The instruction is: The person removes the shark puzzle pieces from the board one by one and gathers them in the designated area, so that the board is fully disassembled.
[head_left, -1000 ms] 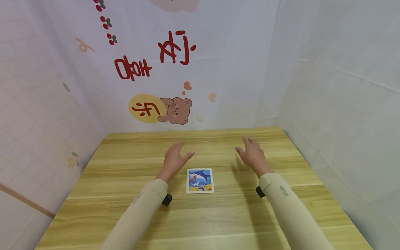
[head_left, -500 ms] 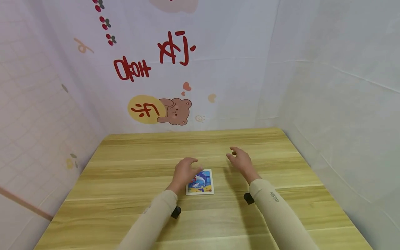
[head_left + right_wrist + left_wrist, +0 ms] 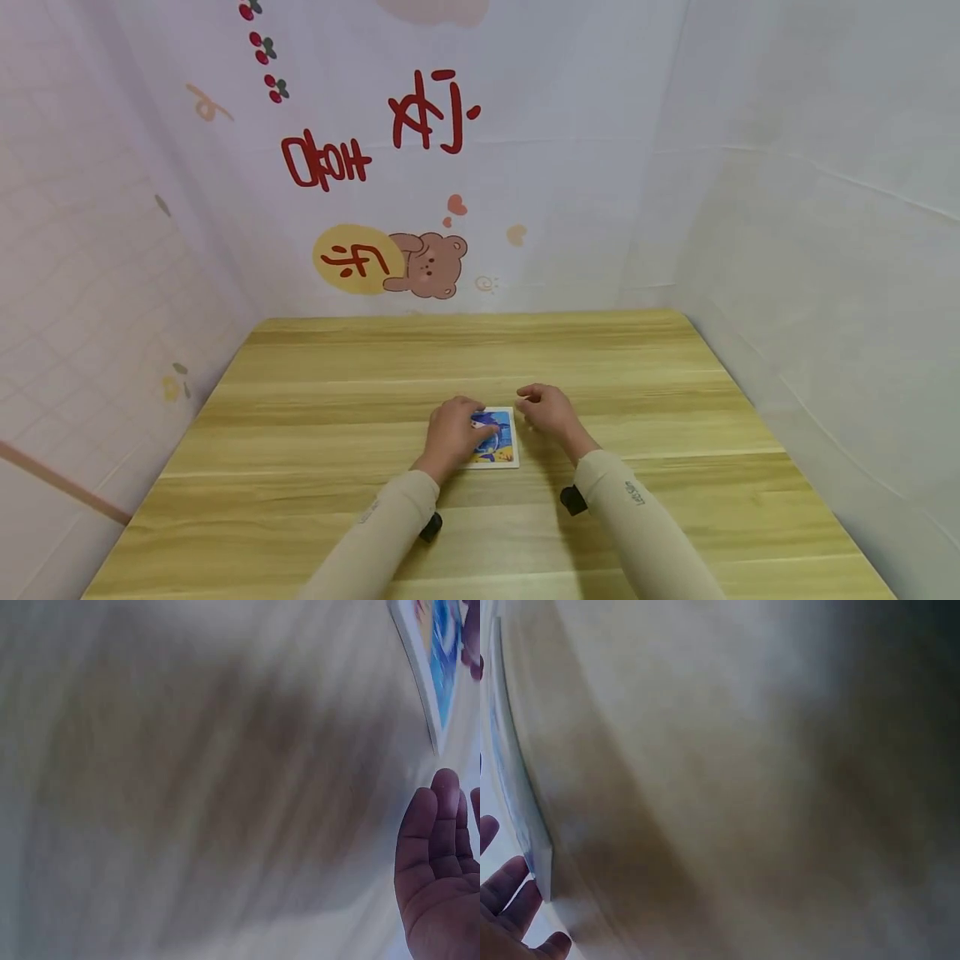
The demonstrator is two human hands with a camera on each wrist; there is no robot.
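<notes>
A small flat picture board (image 3: 504, 442) with a white border and a blue sea scene lies on the wooden table. In the earlier head frames its picture shows a blue-and-white fish. My left hand (image 3: 452, 433) covers the board's left part, its thumb over the picture. Seen from the left wrist, fingertips (image 3: 526, 889) reach the corner of the board (image 3: 525, 802). My right hand (image 3: 551, 410) hovers just beyond the board's right edge, fingers loosely bent and holding nothing. From the right wrist, its fingers (image 3: 444, 787) point toward the board's near corner.
The wooden table (image 3: 337, 500) extends around the board on all sides. A white cloth wall (image 3: 570, 208) with a printed bear and red characters rises behind it. More white cloth (image 3: 840, 333) hangs along the right side. Black straps (image 3: 573, 500) sit under the sleeves.
Both hands have come closer together and nearer to me. My left hand has moved right onto the picture board; my right hand has moved left to its right edge. The board stays put.
</notes>
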